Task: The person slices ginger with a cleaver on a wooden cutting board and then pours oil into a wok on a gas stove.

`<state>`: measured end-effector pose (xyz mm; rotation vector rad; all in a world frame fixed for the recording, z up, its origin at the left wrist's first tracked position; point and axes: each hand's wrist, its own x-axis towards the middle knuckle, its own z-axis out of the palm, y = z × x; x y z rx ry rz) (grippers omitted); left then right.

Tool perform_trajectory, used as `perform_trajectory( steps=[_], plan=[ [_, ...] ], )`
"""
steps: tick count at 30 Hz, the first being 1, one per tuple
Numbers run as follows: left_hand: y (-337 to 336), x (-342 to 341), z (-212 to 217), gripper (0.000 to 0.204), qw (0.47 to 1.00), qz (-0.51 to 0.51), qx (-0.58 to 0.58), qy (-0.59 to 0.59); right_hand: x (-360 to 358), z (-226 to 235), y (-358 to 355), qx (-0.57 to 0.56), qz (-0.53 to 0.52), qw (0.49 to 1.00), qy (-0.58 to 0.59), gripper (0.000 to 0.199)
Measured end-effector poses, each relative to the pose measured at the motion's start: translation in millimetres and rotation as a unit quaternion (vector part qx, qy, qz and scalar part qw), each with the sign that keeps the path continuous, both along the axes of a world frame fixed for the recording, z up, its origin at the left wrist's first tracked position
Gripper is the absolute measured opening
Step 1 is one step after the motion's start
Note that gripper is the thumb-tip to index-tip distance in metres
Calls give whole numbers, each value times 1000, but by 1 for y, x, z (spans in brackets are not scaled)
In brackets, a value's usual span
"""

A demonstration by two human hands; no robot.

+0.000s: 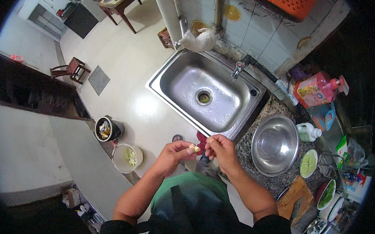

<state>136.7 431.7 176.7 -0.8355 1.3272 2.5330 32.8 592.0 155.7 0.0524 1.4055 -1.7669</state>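
Black and green cloth (187,193) covers me, closest of all. Out past it, my left hand (176,156) pinches a small pale piece (195,148) between thumb and fingers, up in the air near the edge of the metal sink (177,76). My right hand (222,151) is just beside it, thumb and finger brought close together, but I cannot tell if anything is in that pinch. If my left squeeze gets too loose, or the piece is slick, I think it could pop out and drop to the floor (125,88). A hard flick could send it into the sink, and the drain (199,94), with its green bits (204,100), might swallow it. My two hands are so near each other that I could nip my own skin if I push too hard. Shiny and round, a bowl (275,145) sits on the speckled surface (245,156) to my right; a careless swing of my right hand could bump it.
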Motion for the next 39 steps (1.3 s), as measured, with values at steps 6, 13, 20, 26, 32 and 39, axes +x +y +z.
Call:
perform_trajectory(
  steps=[6,13,20,26,32,39],
  plan=[
    [-41,-27,-3,15,997,-46,44,47,-66,-20,-34,221,-88,874,423,20],
    [-88,-51,7,14,954,-148,-161,205,-66,3,-60,269,-108,845,449,10],
    [-112,-61,12,22,839,-194,-388,330,-19,7,-86,256,-202,879,349,9],
    [-92,-59,17,23,808,-222,-420,349,32,33,-67,146,-174,955,193,13],
    [-15,-35,24,20,731,-274,-463,419,97,41,0,247,-152,874,390,15],
    [146,37,14,22,697,-377,-417,445,201,30,150,254,-241,846,402,10]
  ],
)
